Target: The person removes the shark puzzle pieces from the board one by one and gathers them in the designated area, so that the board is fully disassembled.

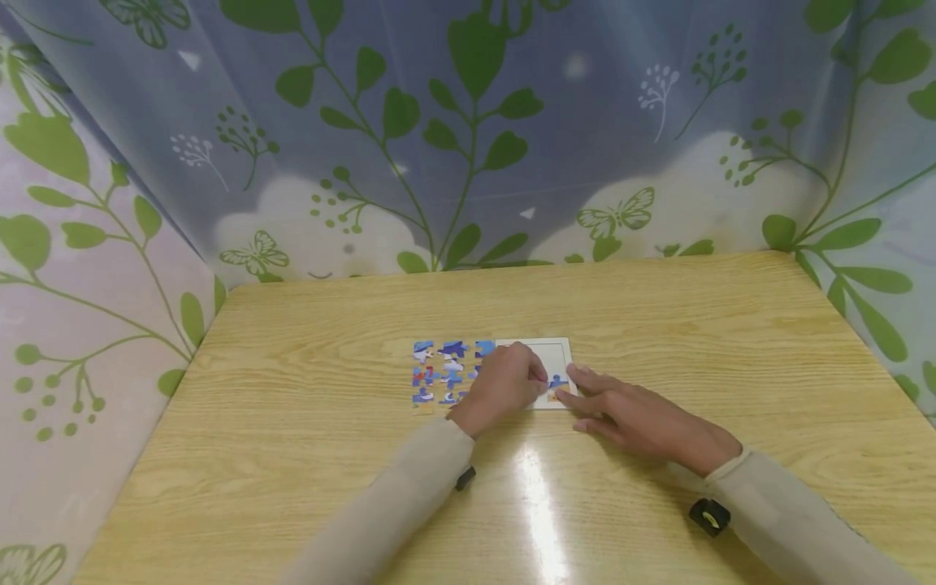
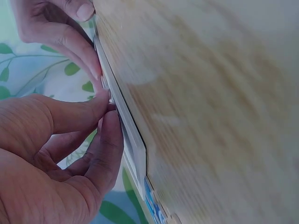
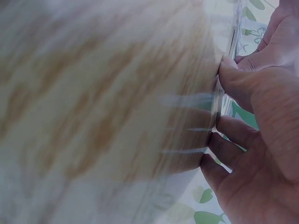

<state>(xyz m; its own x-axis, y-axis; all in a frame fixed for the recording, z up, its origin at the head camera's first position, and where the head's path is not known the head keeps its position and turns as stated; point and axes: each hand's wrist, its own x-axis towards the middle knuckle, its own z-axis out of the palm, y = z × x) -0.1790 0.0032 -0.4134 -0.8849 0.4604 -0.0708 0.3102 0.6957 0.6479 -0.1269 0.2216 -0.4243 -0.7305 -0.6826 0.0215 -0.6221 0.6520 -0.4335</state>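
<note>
A white puzzle board (image 1: 550,344) with a thin inner border line lies flat on the table. In its lower right corner sits a blue-and-orange jigsaw piece (image 1: 558,382). My left hand (image 1: 500,388) reaches over the board's left part. Its thumb and fingertips pinch a small jigsaw piece (image 2: 111,107), mostly hidden by the fingers. At the board's right side, my right hand (image 1: 639,418) has its fingers spread, touching the edge and the corner piece. In the right wrist view, the board's edge (image 3: 219,105) runs beside the fingertips.
Several loose jigsaw pieces (image 1: 452,349) lie in rows left of the board, some hidden behind the left hand. The wooden table (image 1: 307,471) meets a leaf-patterned curtain (image 1: 468,203) at the back. A dark band item (image 1: 709,517) is on the right wrist.
</note>
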